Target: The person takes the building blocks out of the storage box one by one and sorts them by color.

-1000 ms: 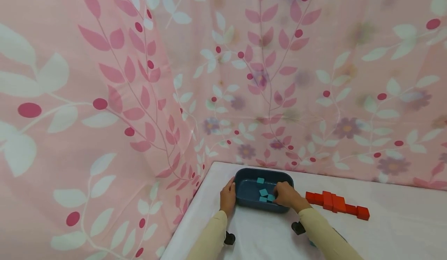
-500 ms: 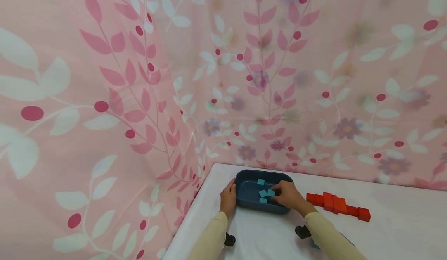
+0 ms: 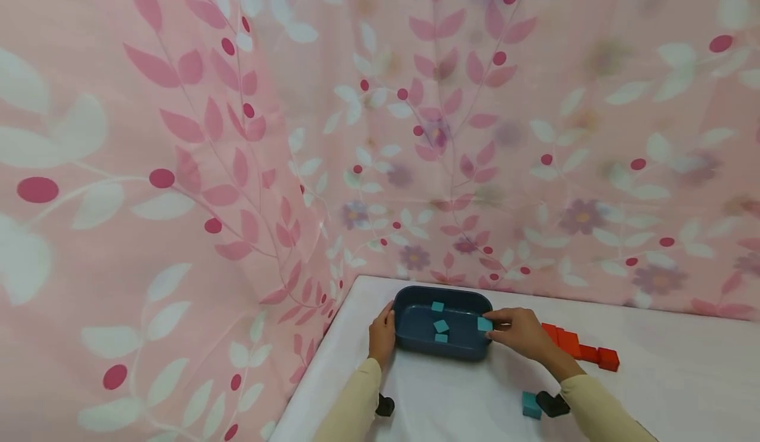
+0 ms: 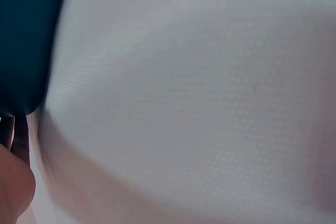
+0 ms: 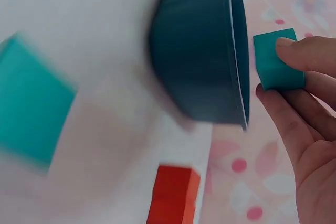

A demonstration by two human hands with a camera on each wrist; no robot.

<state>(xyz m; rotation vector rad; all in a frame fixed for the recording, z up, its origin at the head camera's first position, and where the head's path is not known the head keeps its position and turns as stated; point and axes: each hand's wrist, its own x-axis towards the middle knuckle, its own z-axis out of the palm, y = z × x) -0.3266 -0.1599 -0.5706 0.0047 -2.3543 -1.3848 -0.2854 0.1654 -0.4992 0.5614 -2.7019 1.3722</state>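
Note:
A dark blue rectangular tub (image 3: 442, 352) stands on the white table, with several teal blocks inside, one of them a teal block (image 3: 441, 326) near its middle. My left hand (image 3: 382, 334) rests against the tub's left side; in the left wrist view its fingers (image 4: 21, 140) reach fairly straight to the wall (image 4: 26, 40). Over the right rim, my right hand (image 3: 525, 333) pinches a teal cube (image 5: 278, 59) between thumb and fingers, as the right wrist view plainly shows.
A row of red blocks (image 3: 570, 345) lies right of the tub, partly behind my right hand. Another teal block (image 3: 531, 404) sits on the table (image 3: 451, 402) near my right wrist. Pink floral cloth (image 3: 505, 165) hangs behind and at the left.
My right hand has lifted a teal cube from among the blocks in the tub and moved it right to the rim. The left hand stays at the tub's left side.

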